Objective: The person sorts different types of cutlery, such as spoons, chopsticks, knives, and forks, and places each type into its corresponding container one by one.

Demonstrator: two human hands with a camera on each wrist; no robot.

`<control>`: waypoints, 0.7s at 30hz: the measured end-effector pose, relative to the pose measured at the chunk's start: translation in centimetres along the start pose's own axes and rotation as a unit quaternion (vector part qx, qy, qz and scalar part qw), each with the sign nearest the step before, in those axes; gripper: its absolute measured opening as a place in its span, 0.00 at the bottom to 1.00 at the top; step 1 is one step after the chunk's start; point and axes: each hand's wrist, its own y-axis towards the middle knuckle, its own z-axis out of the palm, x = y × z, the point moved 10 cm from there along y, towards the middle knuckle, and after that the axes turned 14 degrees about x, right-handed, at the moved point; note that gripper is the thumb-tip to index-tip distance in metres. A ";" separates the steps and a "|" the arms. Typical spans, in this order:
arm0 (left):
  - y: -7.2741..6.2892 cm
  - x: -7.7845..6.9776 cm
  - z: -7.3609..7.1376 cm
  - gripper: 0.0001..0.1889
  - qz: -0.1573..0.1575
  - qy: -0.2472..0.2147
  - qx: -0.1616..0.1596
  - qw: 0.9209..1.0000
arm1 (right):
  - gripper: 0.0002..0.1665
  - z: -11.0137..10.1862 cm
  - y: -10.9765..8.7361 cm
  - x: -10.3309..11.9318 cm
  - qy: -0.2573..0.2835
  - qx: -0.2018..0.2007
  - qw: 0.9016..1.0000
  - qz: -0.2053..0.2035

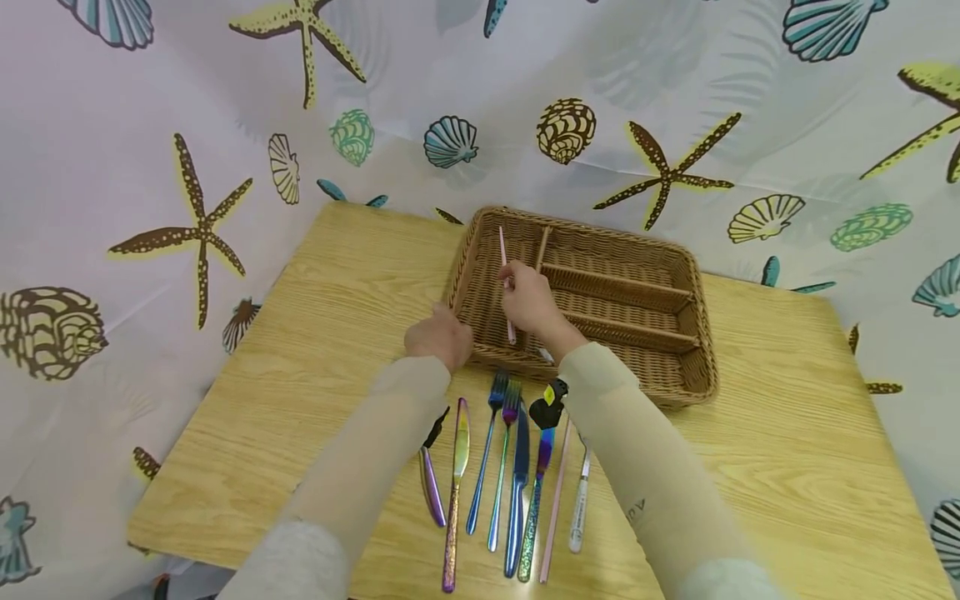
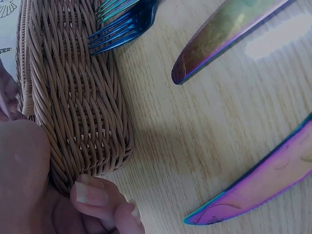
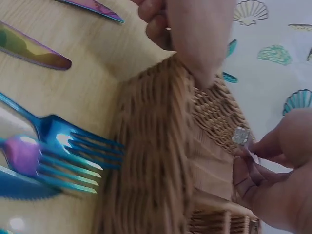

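Note:
My right hand [image 1: 531, 300] pinches a slim pink chopstick [image 1: 503, 246] over the left compartment of the brown wicker basket [image 1: 483, 292]. The chopstick's narrow tip points away toward the back wall of the basket; its square, glittery end [image 3: 240, 135] shows close up in the right wrist view. At the basket's front left corner, my left hand [image 1: 438, 337] grips the rim, thumb on top and fingertips [image 2: 92, 195] against the outer wall. Just in front of the basket lie a blue fork [image 1: 498, 390] and a purple-green fork [image 1: 512, 404], side by side.
Several knives, among them a gold-bladed knife [image 1: 461, 450] and a blue knife [image 1: 517, 500], lie on the wooden table [image 1: 285, 350]. Beside them are another pink chopstick [image 1: 555, 517] and a white-handled utensil [image 1: 579, 508]. A shell-print cloth [image 1: 405, 75] hangs behind the table.

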 end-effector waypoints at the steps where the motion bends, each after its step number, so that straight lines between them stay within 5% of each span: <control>1: 0.0 0.0 0.0 0.28 0.001 -0.001 0.000 1.000 | 0.22 0.3 0.3 -0.1 -0.001 -0.003 1.000 0.003; 8: -0.2 0.7 -0.1 0.31 -0.011 -0.067 -0.007 0.998 | 0.23 2.2 1.9 -0.3 -0.021 0.003 1.000 0.012; 13: -0.2 0.2 -0.1 0.28 -0.003 -0.008 -0.006 1.000 | 0.25 3.8 2.6 -0.2 -0.036 0.031 0.998 0.030; 17: -0.3 0.7 -0.3 0.30 -0.017 -0.058 -0.022 0.998 | 0.27 4.5 3.4 -0.5 -0.063 0.040 0.996 0.044; 21: -0.3 1.6 -0.5 0.32 -0.039 -0.144 -0.051 0.988 | 0.28 5.2 4.1 -1.1 -0.090 0.044 0.993 0.056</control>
